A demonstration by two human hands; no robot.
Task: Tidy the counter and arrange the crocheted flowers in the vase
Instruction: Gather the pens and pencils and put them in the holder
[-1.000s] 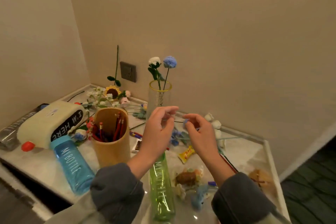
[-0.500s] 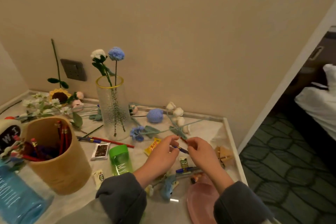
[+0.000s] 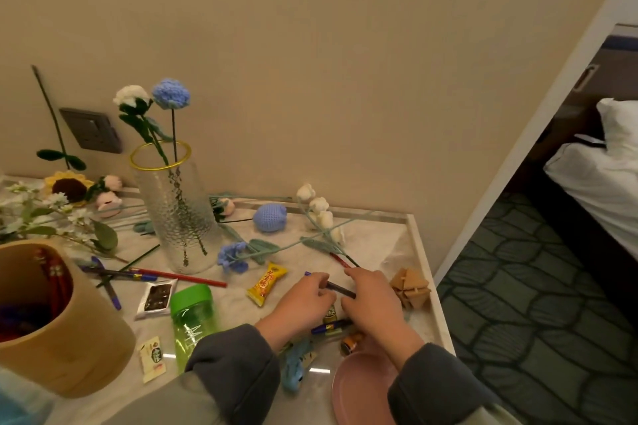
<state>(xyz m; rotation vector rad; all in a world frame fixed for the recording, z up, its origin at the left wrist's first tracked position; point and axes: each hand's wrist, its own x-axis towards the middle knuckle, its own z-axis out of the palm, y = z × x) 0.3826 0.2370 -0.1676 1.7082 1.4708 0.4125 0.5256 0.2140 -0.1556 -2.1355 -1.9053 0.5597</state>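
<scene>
In the head view, the left hand (image 3: 303,300) and the right hand (image 3: 374,307) are low over the counter (image 3: 379,245), near its right edge. Both have curled fingers, and each seems to pinch one end of a dark pen (image 3: 340,288), which lies between them just above the marble. I judge the pen to be light, stiff and smooth; a simple pinch is enough for it.

The vase (image 3: 176,217) stands upright further left, near the wall, with a white flower (image 3: 131,95) and a blue flower (image 3: 171,93) in it. It is dimpled glass, so probably fragile. It is also tall, so it may tip if a stem pushes the rim.

The loose crocheted flowers (image 3: 234,255) lie around it: a blue bud (image 3: 270,216) and a white bud stem (image 3: 319,209) behind the hands, and a sunflower (image 3: 67,185) at the left. They look very light, with soft yarn heads and thin stems that probably bend. It is better to take them at the stem, not at the head.

As for writing, the green bottle (image 3: 193,317) shows pale letters beginning with "M"; the sleeve hides the rest. The yellow snack packet (image 3: 266,283) has red characters, too small to read. The small sachet (image 3: 152,359) has a round green logo, not readable.
</scene>
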